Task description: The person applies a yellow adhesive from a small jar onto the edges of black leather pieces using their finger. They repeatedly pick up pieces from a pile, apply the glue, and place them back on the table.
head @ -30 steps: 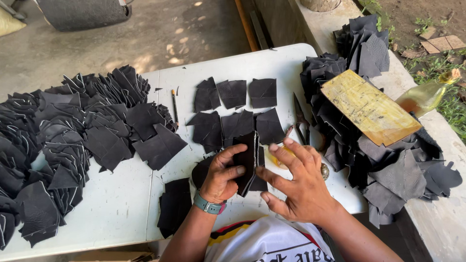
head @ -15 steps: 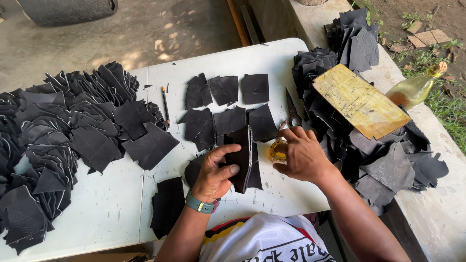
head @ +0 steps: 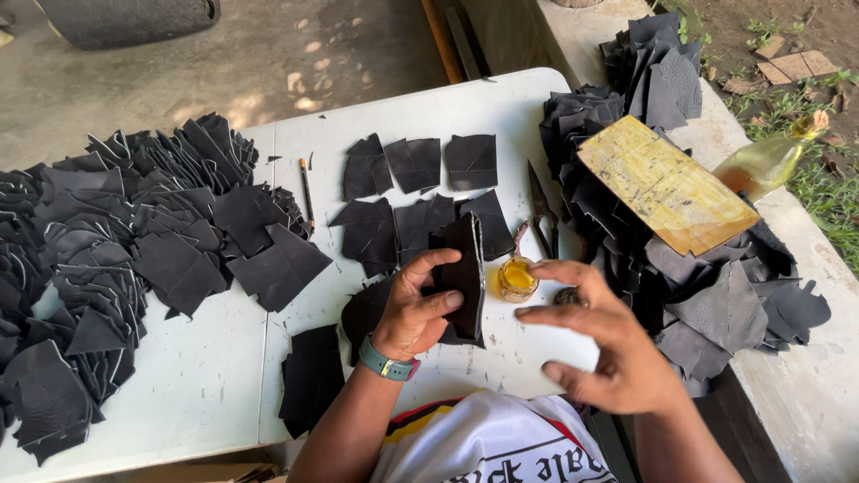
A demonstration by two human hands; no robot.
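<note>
White worktop (head: 465,103), outdoors, on bare concrete ground (head: 268,63); grass at far right. Left hand (head: 419,309) grasps a black leather piece (head: 465,273) on edge, above the worktop's near middle. Right hand (head: 608,344) open, fingers spread, holding nothing, just beside a small jar of yellow glue (head: 516,277). Cut black pieces (head: 420,192) laid flat; heaps at both sides; yellowed board (head: 667,183) on the right heap.

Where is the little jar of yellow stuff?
In the head view, the small jar sits on the white table, right of the black piece held in the left hand, just below the scissors.
</note>
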